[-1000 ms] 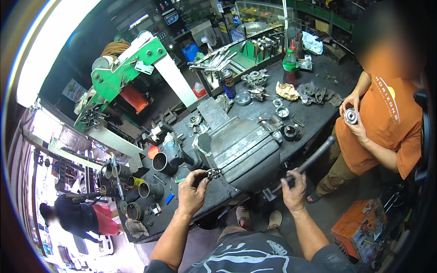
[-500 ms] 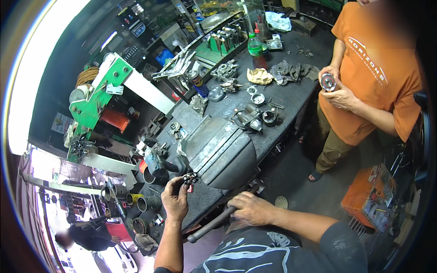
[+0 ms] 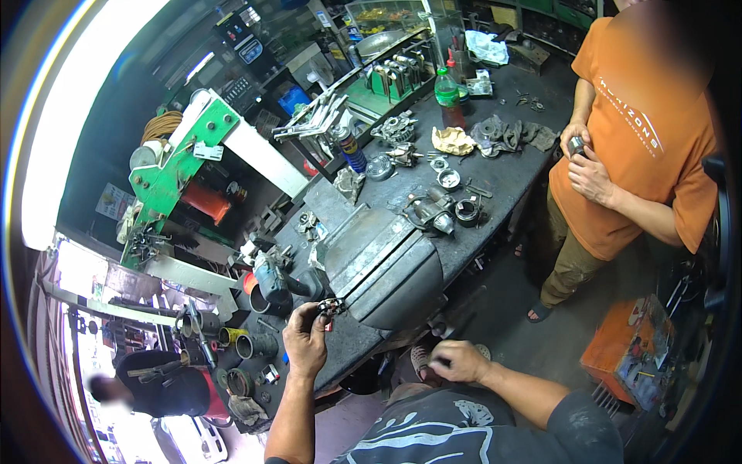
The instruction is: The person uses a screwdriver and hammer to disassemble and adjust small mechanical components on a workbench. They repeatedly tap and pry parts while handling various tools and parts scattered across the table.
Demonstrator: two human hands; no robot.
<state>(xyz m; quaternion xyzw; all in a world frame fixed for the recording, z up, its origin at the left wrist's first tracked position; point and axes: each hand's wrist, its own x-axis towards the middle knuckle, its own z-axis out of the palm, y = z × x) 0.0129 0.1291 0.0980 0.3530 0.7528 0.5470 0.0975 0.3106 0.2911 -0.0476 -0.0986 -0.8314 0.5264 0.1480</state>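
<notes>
A: Where does the grip lie?
B: The left hand (image 3: 305, 344), forearm raised nearly upright, pinches a small dark metal part (image 3: 332, 307) between thumb and fingers. The part is at the near left edge of a large grey ridged block (image 3: 394, 271); whether the two touch cannot be told.

A: And the right hand (image 3: 461, 361)?
B: Before the wearer's torso, forearm slanting in from the right, fingers loosely curled and released. Half a second earlier it clasped a thick bar; the left hand's pinch is unchanged.

A: What else differs?
B: Across the workbench (image 3: 510, 174), the co-worker has turned a cylindrical part (image 3: 576, 145) from face-on to side-on.

A: Which markings appear?
B: Pale arched lettering crosses the co-worker's orange shirt (image 3: 641, 185). A blue spray can (image 3: 352, 151) bears a multicoloured label, and a bottle (image 3: 448, 97) a green one; the print on both is too small to read.
</notes>
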